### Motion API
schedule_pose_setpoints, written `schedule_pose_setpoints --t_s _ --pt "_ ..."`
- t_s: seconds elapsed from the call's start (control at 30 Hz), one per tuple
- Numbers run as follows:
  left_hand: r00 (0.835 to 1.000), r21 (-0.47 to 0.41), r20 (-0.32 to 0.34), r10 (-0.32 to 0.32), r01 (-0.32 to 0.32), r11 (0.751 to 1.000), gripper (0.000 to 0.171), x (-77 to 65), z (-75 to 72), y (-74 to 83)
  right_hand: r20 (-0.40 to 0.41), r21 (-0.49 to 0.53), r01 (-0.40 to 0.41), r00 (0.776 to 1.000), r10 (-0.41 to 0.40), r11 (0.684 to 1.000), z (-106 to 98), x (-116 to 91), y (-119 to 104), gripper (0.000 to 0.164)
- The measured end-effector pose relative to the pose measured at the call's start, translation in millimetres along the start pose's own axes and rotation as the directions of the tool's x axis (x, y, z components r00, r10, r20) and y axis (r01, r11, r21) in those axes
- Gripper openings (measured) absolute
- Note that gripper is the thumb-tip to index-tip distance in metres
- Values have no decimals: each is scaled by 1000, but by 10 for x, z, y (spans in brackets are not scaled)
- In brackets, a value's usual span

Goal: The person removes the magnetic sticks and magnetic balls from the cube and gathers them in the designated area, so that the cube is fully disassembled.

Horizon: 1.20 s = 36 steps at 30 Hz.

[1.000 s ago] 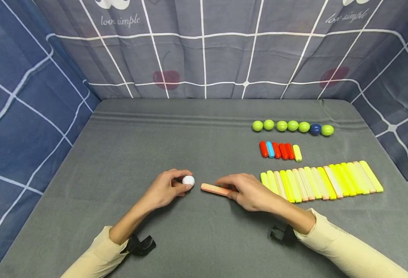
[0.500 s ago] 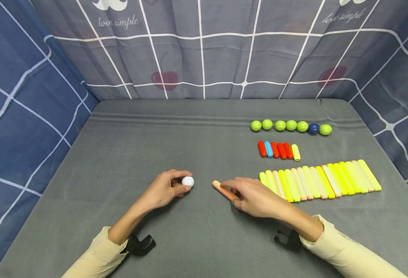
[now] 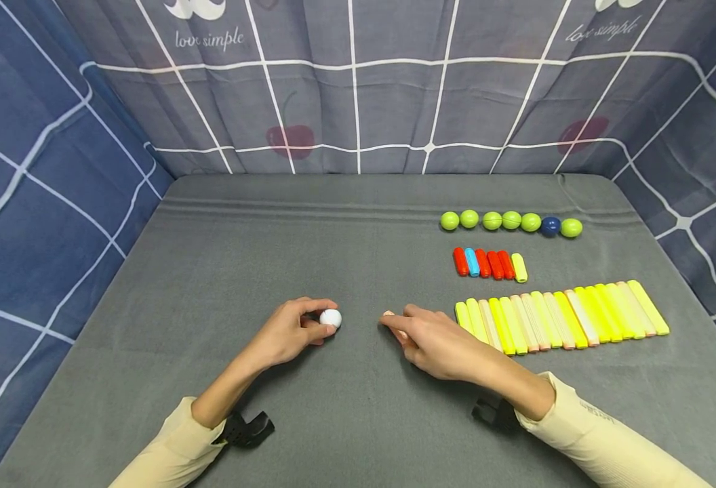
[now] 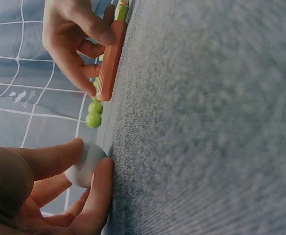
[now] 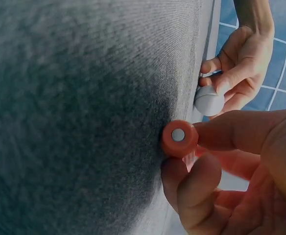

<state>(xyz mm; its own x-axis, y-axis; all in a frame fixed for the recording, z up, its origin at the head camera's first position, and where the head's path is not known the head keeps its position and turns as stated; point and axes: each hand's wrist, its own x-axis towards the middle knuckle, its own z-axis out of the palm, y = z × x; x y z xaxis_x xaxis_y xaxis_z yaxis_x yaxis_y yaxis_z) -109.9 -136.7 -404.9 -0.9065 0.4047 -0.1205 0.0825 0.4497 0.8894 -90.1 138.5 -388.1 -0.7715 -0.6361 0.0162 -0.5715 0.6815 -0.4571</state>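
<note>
My left hand (image 3: 292, 332) pinches a white ball (image 3: 331, 318) between thumb and fingers, low over the grey tabletop. Opposite it, my right hand (image 3: 440, 344) holds an orange magnetic rod (image 4: 112, 63) by thumb and fingertips. From overhead only the rod's tip shows past the index finger. One round end of the orange magnetic rod (image 5: 169, 144), with a metal disc at its centre, faces the right wrist camera. A gap of bare cloth separates the rod from the white ball.
To the right lies a long row of yellow and pale striped rods (image 3: 544, 322). Behind it are short red, blue and yellow rods (image 3: 495, 265), then a line of green balls (image 3: 511, 220) with a dark blue ball (image 3: 550, 226). Checked curtains (image 3: 394, 102) enclose the table.
The rod, first pointing left at the ball, has been turned in my right hand so its far end points away from me. My left hand keeps still with the ball.
</note>
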Motion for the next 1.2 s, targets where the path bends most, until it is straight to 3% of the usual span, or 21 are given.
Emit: schedule_pose_setpoints --t_s 0.43,0.67,0.93,1.2 --pt "1000 36 -8 2 -2 999 37 -7 -15 -1 44 89 -90 995 87 992 -42 -35 39 25" --pt "1000 27 -9 7 -7 1000 37 -9 -15 -1 13 91 -115 993 115 989 -65 -130 91 36" --pt "1000 -5 1 11 -11 1000 37 -10 -19 -8 -58 60 -170 983 173 984 -122 -270 215 37" --pt "1000 -12 9 6 -6 1000 39 -16 -13 7 -93 18 -181 979 182 983 -180 -378 315 37"
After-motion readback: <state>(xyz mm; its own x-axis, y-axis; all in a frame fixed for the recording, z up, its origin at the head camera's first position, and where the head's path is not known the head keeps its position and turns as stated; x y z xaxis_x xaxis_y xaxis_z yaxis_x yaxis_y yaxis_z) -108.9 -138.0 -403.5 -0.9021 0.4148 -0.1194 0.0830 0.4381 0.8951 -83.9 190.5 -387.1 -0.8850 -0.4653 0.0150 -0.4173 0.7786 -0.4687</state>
